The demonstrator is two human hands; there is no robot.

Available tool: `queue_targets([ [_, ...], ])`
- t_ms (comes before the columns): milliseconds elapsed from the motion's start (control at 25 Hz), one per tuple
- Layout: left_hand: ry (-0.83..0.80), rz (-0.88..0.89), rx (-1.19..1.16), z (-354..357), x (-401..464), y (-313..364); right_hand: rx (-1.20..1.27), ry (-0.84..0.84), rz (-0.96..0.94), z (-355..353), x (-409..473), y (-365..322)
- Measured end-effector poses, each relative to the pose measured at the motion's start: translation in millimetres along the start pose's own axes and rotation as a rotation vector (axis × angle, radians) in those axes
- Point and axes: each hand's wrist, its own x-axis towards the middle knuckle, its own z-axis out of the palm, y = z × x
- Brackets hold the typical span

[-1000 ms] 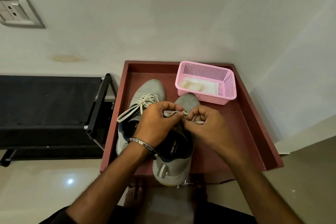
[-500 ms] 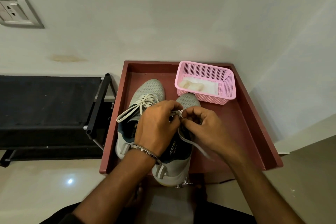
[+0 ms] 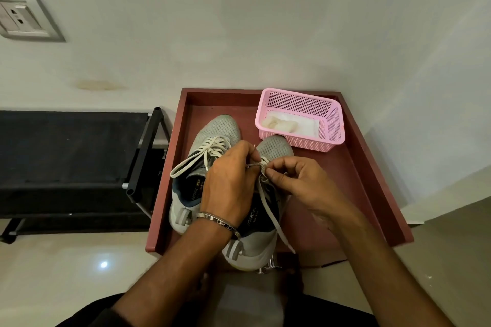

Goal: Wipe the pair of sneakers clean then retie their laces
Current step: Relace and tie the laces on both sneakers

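Head view, looking down. Two grey sneakers lie side by side, toes away from the person, on a dark red tray [image 3: 372, 180]. The left hand [image 3: 228, 183] and right hand [image 3: 300, 183] meet over the right sneaker [image 3: 273, 147], hiding most of its tongue and eyelets. Each hand pinches a part of that shoe's lace [image 3: 261, 167] between thumb and curled fingers; the knot sits in the small gap between the fingertips, and its exact form is hard to make out. One loose end of the lace runs from under the right hand toward the person, across the shoe's dark opening and past the heel, which overhangs the near edge of the tray. The left sneaker [image 3: 218, 127] lies just beyond and left of the left hand, its heel partly covered by that wrist; its lace shows a loop trailing left. A metal bangle [image 3: 220, 221] circles the left wrist. Beyond the right hand stands a pink basket [image 3: 332, 125], touching or nearly touching the right sneaker's toe, holding a pale cloth [image 3: 279, 123] whose shape is unclear.
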Motion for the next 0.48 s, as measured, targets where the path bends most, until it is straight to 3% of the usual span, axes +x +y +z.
queue_targets([
  [80, 0.009, 0.009, 0.01, 0, 1, -1, -0.024, 0.059, -0.027, 0, -1, -2],
  [240, 0.0, -0.013, -0.02, 1, 1, -1, -0.499, 0.307, -0.467, 0, 0, -1],
  [280, 0.003, -0.015, -0.017, 1, 2, -1, -0.462, 0.302, -0.482, 4, 0, -1],
  [400, 0.015, -0.023, -0.013, 2, 2, -4, 0.059, 0.14, -0.199, 15, -1, -4],
  [480, 0.015, -0.027, -0.009, 0, 0, -4, 0.136, 0.144, -0.164, 10, 0, -4],
])
